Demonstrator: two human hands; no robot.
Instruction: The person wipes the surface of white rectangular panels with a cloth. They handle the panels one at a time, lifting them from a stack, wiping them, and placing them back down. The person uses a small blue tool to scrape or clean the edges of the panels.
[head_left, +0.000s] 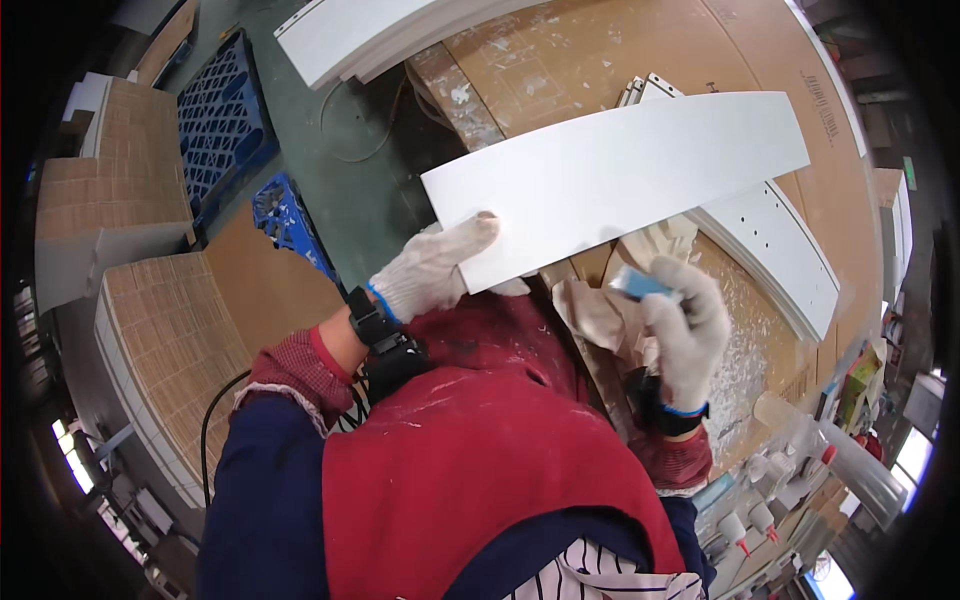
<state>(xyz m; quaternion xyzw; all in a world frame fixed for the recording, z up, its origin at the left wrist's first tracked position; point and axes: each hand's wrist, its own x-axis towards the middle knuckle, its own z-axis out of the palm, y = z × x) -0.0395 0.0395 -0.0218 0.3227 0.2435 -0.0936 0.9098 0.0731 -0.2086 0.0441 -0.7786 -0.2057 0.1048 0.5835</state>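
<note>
My left hand (440, 262), in a white knit glove, grips the left end of a long white panel (620, 180). Its thumb lies on the upper face and the other fingers are under the edge. The panel stretches to the right over the workbench. Just below its near edge, my right hand (690, 325), also gloved, pinches a small flat light-blue piece (638, 284). That piece is blurred, so its exact kind does not show. Crumpled off-white cloth or paper (600, 318) lies beneath it at the bench edge.
Brown cardboard (560, 60) with white smears covers the bench. Stacked white panels with holes (775, 255) lie at the right, others (370, 40) at the far left. Small white bottles (745, 528) and a clear plastic bottle (865, 470) stand lower right. Left are a blue pallet (225, 125) and board stacks (175, 340).
</note>
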